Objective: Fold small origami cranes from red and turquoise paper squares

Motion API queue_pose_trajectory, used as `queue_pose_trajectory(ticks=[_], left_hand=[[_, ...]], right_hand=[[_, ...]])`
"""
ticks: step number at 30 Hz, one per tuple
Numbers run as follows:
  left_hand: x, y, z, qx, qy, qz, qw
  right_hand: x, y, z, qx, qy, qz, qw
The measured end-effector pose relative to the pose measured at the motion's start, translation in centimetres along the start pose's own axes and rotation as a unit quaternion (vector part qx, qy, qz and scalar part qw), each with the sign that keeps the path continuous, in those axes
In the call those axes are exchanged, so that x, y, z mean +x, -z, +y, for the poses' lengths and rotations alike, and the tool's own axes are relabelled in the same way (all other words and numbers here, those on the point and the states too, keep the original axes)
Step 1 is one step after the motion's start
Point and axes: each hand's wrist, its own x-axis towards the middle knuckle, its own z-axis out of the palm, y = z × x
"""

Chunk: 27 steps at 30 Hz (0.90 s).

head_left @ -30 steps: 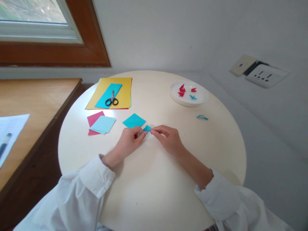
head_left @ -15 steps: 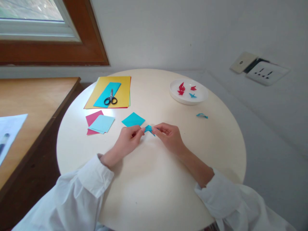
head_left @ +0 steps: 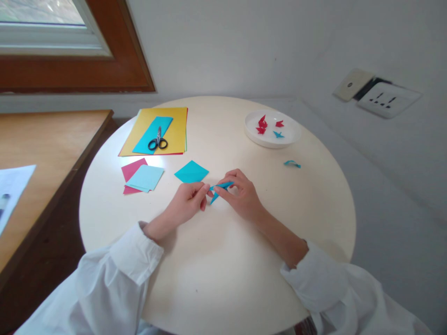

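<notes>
A small folded piece of blue paper (head_left: 218, 190) is pinched between my left hand (head_left: 187, 203) and my right hand (head_left: 240, 195), just above the middle of the round cream table (head_left: 216, 274). My left fingers grip its left end, my right fingers its right end and top. A flat blue paper square (head_left: 191, 171) lies on the table just beyond my left hand.
Pale blue and pink squares (head_left: 144, 177) lie at the left. Scissors (head_left: 155, 141) rest on a blue strip over yellow sheets (head_left: 176, 130). A white plate (head_left: 289, 136) holds small red and blue folded figures. A blue scrap (head_left: 292, 163) lies right. A wooden desk (head_left: 45, 144) stands left.
My right hand has turned the folded blue piece, tilting it so one tip points down and left. My left hand has stayed pinched on its end.
</notes>
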Motion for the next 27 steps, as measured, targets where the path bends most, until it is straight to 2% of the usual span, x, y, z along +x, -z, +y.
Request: queue_pose_trajectory(ticks=[5, 7, 11, 17, 27], left_hand=[[0.0, 0.0, 0.3, -0.036, -0.001, -0.016, 0.999], [0.0, 0.0, 0.4, -0.042, 0.001, -0.016, 0.999], [0.0, -0.1, 0.4, -0.03, -0.002, -0.01, 0.999], [-0.1, -0.1, 0.4, -0.01, 0.002, -0.001, 1.0], [-0.2, -0.2, 0.5, -0.028, -0.019, -0.008, 0.999]], right_hand=[[-0.1, -0.4, 0.1, 0.103, -0.069, -0.045, 0.991], [-0.1, -0.4, -0.2, 0.109, -0.085, -0.06, 0.989], [-0.1, -0.5, -0.7, 0.093, -0.083, -0.042, 0.991], [-0.3, -0.4, -1.2, 0.07, -0.044, -0.028, 0.996], [-0.4, -0.3, -1.1, -0.002, 0.105, -0.003, 0.994]])
